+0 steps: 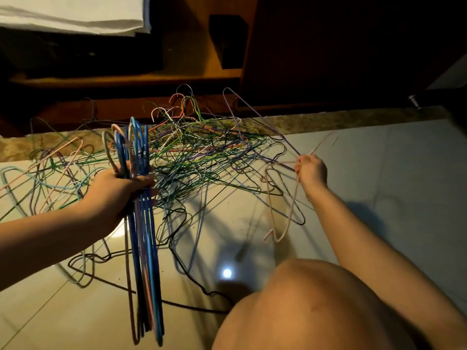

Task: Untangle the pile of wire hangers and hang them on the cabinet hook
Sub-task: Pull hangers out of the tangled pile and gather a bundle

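While I crouch over the pale glossy tile floor [366,178], my left hand [118,188] is curled tight round a bundle of sorted wire hangers in blue, pink and white [146,248]. Their hooks stand up together above my fist and their long bodies hang down towards the floor, clear of the tangle.

My right hand [312,170] is raised off to the side, its fingers pinched closed on a pale pink wire hanger [292,203]. That hanger dangles below my fist with its hook at the bottom, just above the tiles. A lilac wire hanger [264,120] slants up from the same fist towards the dark wooden cabinet [341,46]; I cannot tell whether I grip it as well.

Between my hands the tangled pile of green, black, orange, purple and white wire hangers [197,157] lies on the floor, spread wide against the speckled stone strip [353,120] at the foot of the furniture. Several black ones trail out towards my bare knee [316,311]. A folded white cloth [75,13] rests on a dark ledge at the upper left.
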{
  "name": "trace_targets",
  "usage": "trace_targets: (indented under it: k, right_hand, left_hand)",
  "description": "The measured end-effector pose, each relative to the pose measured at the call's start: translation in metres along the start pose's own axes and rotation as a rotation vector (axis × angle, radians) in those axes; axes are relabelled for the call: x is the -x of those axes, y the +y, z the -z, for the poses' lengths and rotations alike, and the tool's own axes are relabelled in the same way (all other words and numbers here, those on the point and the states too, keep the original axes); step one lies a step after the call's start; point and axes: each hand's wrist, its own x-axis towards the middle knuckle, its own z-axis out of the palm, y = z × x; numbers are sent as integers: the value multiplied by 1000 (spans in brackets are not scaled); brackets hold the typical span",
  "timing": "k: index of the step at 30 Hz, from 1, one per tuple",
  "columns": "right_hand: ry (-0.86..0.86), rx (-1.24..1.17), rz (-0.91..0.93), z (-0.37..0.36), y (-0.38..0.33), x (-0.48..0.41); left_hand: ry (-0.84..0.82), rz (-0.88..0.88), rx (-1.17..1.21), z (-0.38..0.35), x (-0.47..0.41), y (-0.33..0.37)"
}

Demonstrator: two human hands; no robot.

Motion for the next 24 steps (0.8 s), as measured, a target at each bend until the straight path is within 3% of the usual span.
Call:
trace_targets:
  k: [5,12,16,21,24]
  right_hand:
    - [-114,328,-33,-20,-53,-39]
    - [-176,467,7,-67,-66,-47]
    - [-140,289,-108,-43,-64,-50]
    - [-113,-327,-283,-7,-51,-52]
    - [-81,-181,-158,-20,-50,-40]
  left_hand:
    - [9,-1,-54,1,-4,-4]
    - [10,9,27,-2,-5,-2]
    - [5,-4,48,-1,-5,1]
    - [5,-16,74,4,-5,5]
    - [22,-19,94,5,-7,8]
